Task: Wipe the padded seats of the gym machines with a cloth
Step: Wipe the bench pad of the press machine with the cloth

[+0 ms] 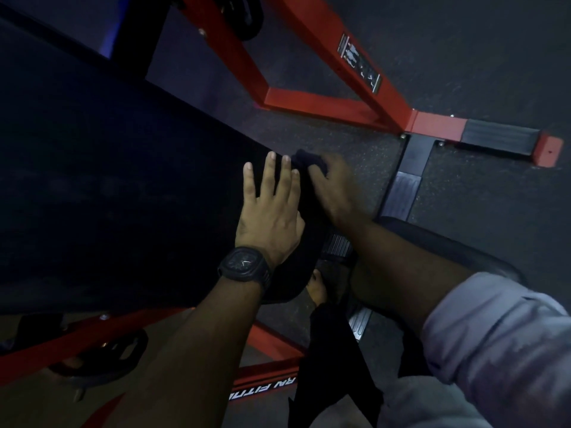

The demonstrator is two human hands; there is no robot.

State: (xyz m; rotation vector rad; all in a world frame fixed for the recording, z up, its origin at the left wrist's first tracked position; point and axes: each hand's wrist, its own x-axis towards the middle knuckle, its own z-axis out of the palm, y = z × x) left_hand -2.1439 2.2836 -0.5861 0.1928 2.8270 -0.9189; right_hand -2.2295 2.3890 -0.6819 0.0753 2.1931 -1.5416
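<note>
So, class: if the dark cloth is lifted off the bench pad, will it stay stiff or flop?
Probably floppy: the cloth bunches into soft folds where the right hand grips it. It is likely light, since one hand gathers it. Pushed, it should slide rather than roll over the smooth-looking black pad.

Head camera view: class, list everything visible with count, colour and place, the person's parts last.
padded seat: one, black, fills the left side
cloth: one, dark, at the seat's right edge
frame bars: several, red, above and below the seat
warning label: one, black and white, upper bar
weight plate: one clear, black, bottom left
floor: one, dark speckled, right side
watch: one, black, left wrist
sleeve: one, grey, right arm
left hand: one, flat on the seat, fingers straight
right hand: one, grips the cloth
</note>
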